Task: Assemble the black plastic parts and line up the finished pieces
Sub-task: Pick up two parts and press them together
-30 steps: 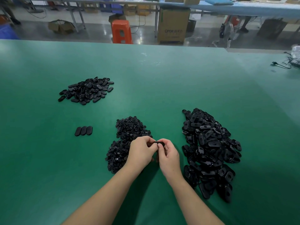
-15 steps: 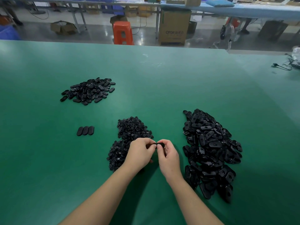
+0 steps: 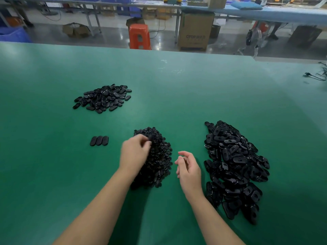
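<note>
On my feed, the right hand (image 3: pixel 188 169) hangs loosely curled and empty beside the large pile (image 3: pixel 235 167); the left hand (image 3: pixel 135 152) (blurred) pinches a black part (image 3: pixel 151 137) over the middle pile (image 3: pixel 157 156). Farther left: three finished pieces (image 3: pixel 99 140), then another heap (image 3: pixel 103 98).

Two forearms in view, both bare from the lower frame edge up to the wrists. No sleeves, cuffs, gloves, watch, bands or rings visible. Left hand (image 3: pixel 135 152) blurred, so nails and finer detail are unreadable. Right hand (image 3: pixel 189 169) sharper: bare fingers, short nails as far as can be told. Nothing worn on either wrist.
</note>
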A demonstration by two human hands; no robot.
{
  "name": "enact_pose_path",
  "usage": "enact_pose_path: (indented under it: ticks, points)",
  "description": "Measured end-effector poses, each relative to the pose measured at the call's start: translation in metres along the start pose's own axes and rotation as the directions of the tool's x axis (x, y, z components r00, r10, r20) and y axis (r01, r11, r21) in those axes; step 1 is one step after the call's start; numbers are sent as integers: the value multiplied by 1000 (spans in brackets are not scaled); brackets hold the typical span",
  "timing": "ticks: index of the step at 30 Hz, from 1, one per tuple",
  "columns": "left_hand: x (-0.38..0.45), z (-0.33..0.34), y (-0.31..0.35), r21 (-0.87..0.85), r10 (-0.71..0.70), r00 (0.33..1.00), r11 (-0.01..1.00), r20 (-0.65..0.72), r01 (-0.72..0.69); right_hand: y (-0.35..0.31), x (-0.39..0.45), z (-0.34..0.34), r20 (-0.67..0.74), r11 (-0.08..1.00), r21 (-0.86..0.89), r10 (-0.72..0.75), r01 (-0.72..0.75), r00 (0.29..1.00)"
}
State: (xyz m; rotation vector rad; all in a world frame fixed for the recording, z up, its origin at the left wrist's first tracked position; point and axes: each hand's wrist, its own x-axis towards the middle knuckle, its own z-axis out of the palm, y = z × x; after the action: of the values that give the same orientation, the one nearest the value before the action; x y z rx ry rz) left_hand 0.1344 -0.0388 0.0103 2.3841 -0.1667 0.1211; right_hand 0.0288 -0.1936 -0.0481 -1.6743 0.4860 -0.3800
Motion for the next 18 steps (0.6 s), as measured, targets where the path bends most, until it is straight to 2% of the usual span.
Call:
enact_pose_path:
  ticks: [3, 5, 9, 13, 16, 18]
  points:
    - [18, -23, -38, 37, -167, 982, 985, -87, 171, -2, -1, 0, 9, 999, -34, -6, 6, 1000]
    - [24, -32, -62, 79, -245, 965, 964, -92, 252, -3, -1, 0, 12, 999, -53, -9, 9, 1000]
    - [30, -38, -88, 45, -317, 946, 946, -68, 321, -3, -1, 1, 13, 997, -73, -6, 7, 1000]
    - [29, -40, -95, 113, -245, 959, 959, -140, 261, -3, -2, 2, 6, 996, -92, -3, 4, 1000]
    - [20, -38, -95, 316, -84, 977, 938, -198, 145, -3, -1, 2, 5, 995, -97, -8, 8, 1000]
    - [14, -35, -98, 406, 28, 984, 913, -177, 47, -4, -1, 2, 5, 994, -105, -8, 8, 1000]
